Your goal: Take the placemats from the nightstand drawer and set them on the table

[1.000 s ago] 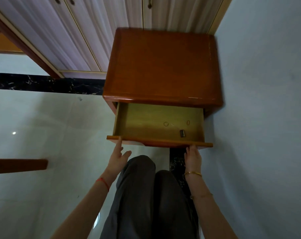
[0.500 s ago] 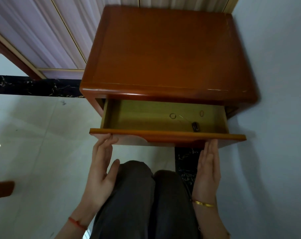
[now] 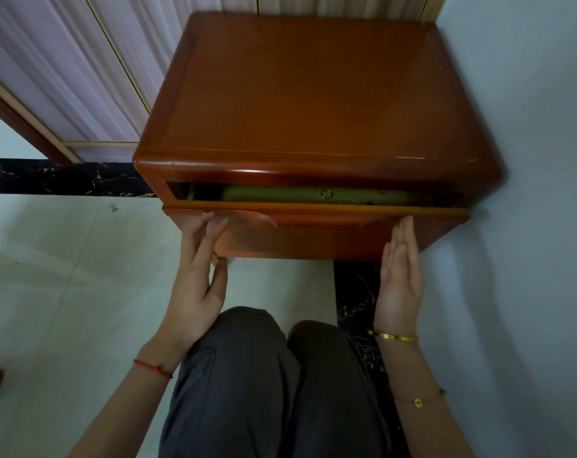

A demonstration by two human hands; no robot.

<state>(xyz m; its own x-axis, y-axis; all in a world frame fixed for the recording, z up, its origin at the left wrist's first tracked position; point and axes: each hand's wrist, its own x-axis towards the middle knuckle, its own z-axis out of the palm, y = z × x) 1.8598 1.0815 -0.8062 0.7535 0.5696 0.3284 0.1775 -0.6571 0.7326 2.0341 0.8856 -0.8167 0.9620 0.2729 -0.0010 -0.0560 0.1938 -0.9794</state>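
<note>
A reddish-brown wooden nightstand [image 3: 313, 94] stands in a corner. Its top drawer [image 3: 313, 233] is out only by a narrow gap, showing a strip of olive-green drawer bottom [image 3: 280, 195] with a small ring [image 3: 327, 194] lying on it. No placemats show in that gap or anywhere else. My left hand [image 3: 198, 276] is flat with its fingertips against the left part of the drawer front. My right hand [image 3: 400, 272] is flat too, fingertips touching the right part of the drawer front. Both hands hold nothing.
A pale wall [image 3: 528, 193] runs along the right, close to the nightstand. White curtains [image 3: 82, 61] hang behind at the left. My knees in dark trousers [image 3: 273, 375] are just below the drawer. Glossy pale floor tiles [image 3: 65, 292] with a black marble strip [image 3: 49, 176] spread to the left.
The drawer has slid in from wide open to a narrow gap, with both flat hands following its front. The camera has moved closer to the nightstand.
</note>
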